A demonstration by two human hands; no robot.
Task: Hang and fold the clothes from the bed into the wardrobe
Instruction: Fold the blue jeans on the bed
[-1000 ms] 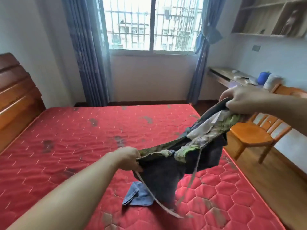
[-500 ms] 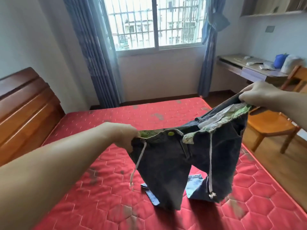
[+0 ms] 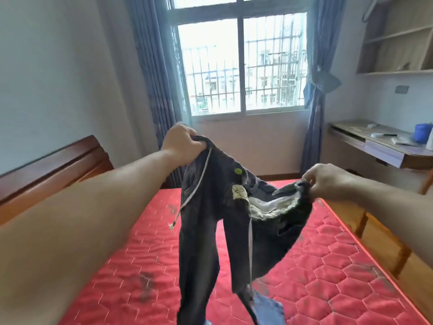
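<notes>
At the far left a brown wooden headboard (image 3: 54, 170) stands against the wall, and the red quilted mattress of the bed (image 3: 328, 261) spreads across the lower part of the view. The left hand (image 3: 181, 143) is raised above the bed, its fingers curled tight around one end of the waistband of a pair of dark jeans (image 3: 201, 231). A pale drawstring (image 3: 187, 198) hangs from that end, its knotted tip loose in the air. The jeans droop between the 2 hands with both legs dangling toward the mattress, a green button (image 3: 238, 171) showing near the open fly and a light lining visible inside the waist. A piece of lighter blue cloth (image 3: 269, 310) lies on the mattress below the legs. The right hand (image 3: 328, 181), lower than the left, pinches the other end of the waistband between thumb and fingers. Behind are a barred window (image 3: 243, 66) with blue curtains (image 3: 150, 73), and at the right a table (image 3: 384, 148) carrying a blue container (image 3: 423, 132).
</notes>
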